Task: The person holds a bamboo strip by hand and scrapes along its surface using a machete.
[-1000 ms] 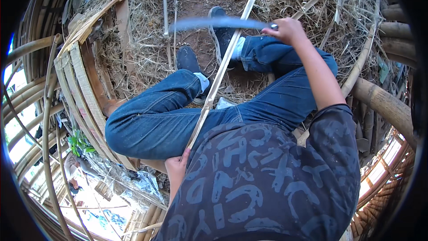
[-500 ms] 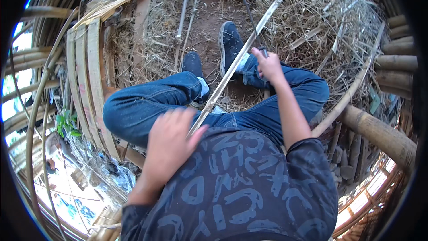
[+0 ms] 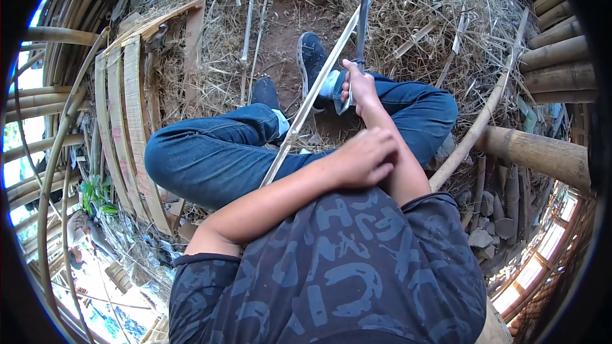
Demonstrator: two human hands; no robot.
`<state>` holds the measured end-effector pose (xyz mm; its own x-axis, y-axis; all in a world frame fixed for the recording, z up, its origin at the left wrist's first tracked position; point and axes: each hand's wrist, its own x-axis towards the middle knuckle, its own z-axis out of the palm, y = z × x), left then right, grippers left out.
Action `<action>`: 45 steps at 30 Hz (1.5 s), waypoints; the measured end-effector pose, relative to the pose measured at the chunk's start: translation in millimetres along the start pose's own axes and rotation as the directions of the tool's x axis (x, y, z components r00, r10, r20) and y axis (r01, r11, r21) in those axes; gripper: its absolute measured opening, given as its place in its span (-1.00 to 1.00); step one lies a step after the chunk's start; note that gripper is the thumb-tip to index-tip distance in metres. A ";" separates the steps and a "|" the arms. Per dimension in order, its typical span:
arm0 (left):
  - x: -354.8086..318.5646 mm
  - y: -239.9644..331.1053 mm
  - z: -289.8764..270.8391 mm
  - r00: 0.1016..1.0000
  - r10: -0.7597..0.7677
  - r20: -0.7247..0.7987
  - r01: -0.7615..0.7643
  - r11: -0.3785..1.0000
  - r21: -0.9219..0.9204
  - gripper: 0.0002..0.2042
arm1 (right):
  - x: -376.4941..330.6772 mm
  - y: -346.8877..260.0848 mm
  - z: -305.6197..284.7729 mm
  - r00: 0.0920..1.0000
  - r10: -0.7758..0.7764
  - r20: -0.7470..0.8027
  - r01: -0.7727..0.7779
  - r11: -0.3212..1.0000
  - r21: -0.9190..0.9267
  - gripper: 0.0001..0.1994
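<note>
A long knife (image 3: 363, 22) with a dark blade is in my right hand (image 3: 361, 87), whose fingers are wrapped round its handle. Its blade points away from me over the straw. My left hand (image 3: 363, 158) reaches across my body and rests on my right forearm, fingers loosely bent, thumb apart, with no object seen in it. A long pale split bamboo strip (image 3: 313, 92) slants between my legs, its near end by my left thigh and its far end beside the blade. Neither hand is on the strip.
Dry straw (image 3: 408, 13) and loose bamboo slivers (image 3: 250, 19) cover the ground. A slatted wooden frame (image 3: 134, 108) stands at left. On the right are a thin curved pole (image 3: 481, 118), a thick bamboo pole (image 3: 535, 153) and stones (image 3: 482, 239).
My left hand has left the near end of the bamboo strip and moved right onto my right forearm. The knife has turned so its blade points straighter ahead, and the view has shifted slightly.
</note>
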<state>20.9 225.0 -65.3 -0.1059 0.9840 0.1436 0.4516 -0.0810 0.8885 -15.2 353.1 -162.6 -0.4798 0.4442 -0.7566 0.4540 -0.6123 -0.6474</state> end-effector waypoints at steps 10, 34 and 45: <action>-7.4 24.2 7.3 0.981 0.178 0.074 -0.162 0.969 -0.184 -0.66 | -12.9 6.1 0.5 0.998 -0.052 0.046 0.054 0.997 -0.047 -0.69; -19.7 25.4 -1.4 0.990 0.143 -0.010 -0.144 0.985 -0.097 -0.58 | -20.8 1.9 17.1 0.998 -0.011 0.066 0.008 0.999 0.043 -0.84; -146.2 73.6 -99.6 0.729 -0.431 -0.532 0.629 0.728 0.273 -0.94 | -86.1 9.3 -19.0 0.945 -0.231 0.231 0.315 0.833 -0.455 -0.62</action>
<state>-18.6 59.4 22.5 -0.7434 0.6673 -0.0459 0.5037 0.6037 0.6179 44.7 321.6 -105.3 -0.7319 0.4101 -0.5442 0.5685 -0.0729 -0.8194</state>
